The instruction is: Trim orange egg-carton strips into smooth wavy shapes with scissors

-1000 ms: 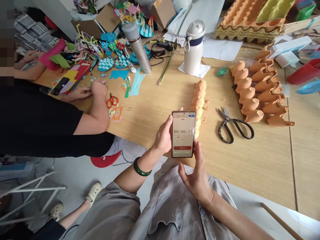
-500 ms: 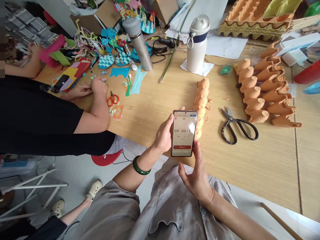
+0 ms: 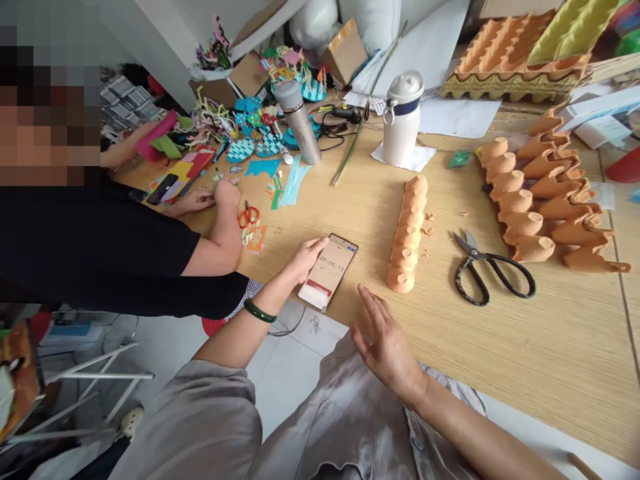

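My left hand [image 3: 306, 260] grips a smartphone [image 3: 330, 272] by its left edge, low over the table's front edge. Its screen shows a running timer and a red button. My right hand [image 3: 383, 337] is empty, fingers apart, held over the table edge to the right of the phone. Just beyond it lies a strip of orange egg carton [image 3: 409, 233], with small torn scraps at its right side. Further right, black-handled scissors [image 3: 477, 255] rest with their blades apart. Two larger pieces of orange egg tray [image 3: 523, 200] sit behind the scissors.
At left a person in black [image 3: 100, 247] works with coloured paper beside red-handled scissors [image 3: 249, 215]. A white bottle [image 3: 401, 120] and a grey flask [image 3: 300, 123] stand toward the back. Stacked egg trays [image 3: 510, 73] sit at the back right.
My left hand has carried the phone left and tilted it, away from the carton strip. My right hand has come off the phone. The view has shifted a little.
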The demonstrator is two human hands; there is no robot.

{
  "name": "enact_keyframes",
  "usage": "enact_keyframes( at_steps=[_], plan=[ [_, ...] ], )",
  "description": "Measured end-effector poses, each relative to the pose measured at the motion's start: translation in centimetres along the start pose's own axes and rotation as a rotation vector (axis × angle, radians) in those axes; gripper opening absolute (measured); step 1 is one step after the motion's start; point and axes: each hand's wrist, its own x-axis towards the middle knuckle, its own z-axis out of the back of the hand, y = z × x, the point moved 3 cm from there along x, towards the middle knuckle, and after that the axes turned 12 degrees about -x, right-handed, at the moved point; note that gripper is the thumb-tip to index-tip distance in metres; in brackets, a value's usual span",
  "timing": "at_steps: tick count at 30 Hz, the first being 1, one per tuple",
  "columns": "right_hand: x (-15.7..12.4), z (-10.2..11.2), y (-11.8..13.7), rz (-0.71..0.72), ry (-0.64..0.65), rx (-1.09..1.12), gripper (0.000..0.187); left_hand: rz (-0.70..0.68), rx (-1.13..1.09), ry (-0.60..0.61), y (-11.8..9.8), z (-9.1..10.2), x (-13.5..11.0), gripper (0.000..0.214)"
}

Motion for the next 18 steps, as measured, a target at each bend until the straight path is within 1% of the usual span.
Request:
enact_keyframes(
  at_steps=[2,4,7,11,12,13,15,16,18],
  plan=[
    [-0.2,0.5,-0.3,0.009,-0.02,-0.002,0.075,-0.021,0.064,-0.062,-0.4,1.6,0.8,0.053],
    [-0.4,1.2,-0.7,0.012,-0.036,0.006,0.071,-0.054,0.125,-0.123,-0.8,2.8,1.6,0.052],
    [-0.9,2.5,-1.7,0.005,-0.057,0.004,0.067,-0.086,0.221,-0.174,-1.1,3.5,2.1,0.053],
    [-1.3,5.1,-3.5,-0.017,-0.107,-0.054,0.062,-0.153,0.352,-0.184,-1.0,2.6,1.4,0.058],
    [-1.2,6.0,-4.0,-0.023,-0.124,-0.07,0.061,-0.167,0.42,-0.186,-0.9,2.2,1.1,0.066],
    [-1.2,7.1,-4.5,-0.028,-0.144,-0.091,0.059,-0.176,0.514,-0.19,-0.8,1.8,0.7,0.078],
    [-0.9,9.4,-5.4,-0.019,-0.201,-0.148,0.057,-0.177,0.749,-0.182,-0.6,1.0,0.1,0.105],
    [-0.7,10.7,-6.0,-0.023,-0.233,-0.181,0.056,-0.171,0.862,-0.17,-0.5,0.6,-0.1,0.115],
    [-0.3,13.1,-7.3,-0.026,-0.283,-0.276,0.051,-0.157,1.01,-0.147,-0.4,0.0,-0.3,0.123]
  ],
)
